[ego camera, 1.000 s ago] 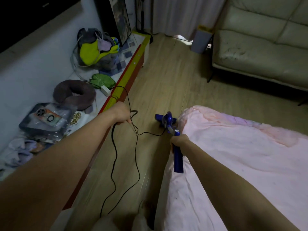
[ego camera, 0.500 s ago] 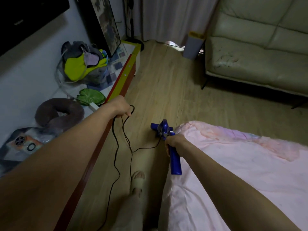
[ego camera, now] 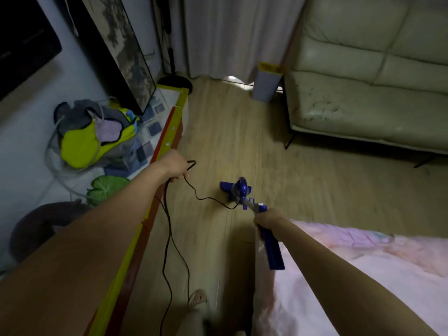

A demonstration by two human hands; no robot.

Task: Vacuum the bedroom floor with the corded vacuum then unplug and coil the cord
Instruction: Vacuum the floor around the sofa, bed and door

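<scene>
Right hand (ego camera: 268, 219) grips blue vacuum (ego camera: 238, 190) by its handle, head on wood floor (ego camera: 242, 141) (beside pink bedding (ego camera: 363, 263)). Left hand (ego camera: 175, 166) fisted round black cord (ego camera: 169, 238), slack loops trailing down.

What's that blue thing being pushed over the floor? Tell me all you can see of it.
It is a small corded vacuum, glossy blue, plastic by the look. Its flat head sits on the wooden floor near the pink bedding; a slanted grey-and-blue handle rises back to the right hand, which grips it. A thin black cord leaves the body and runs to the left hand, which holds it, then trails down.
</scene>
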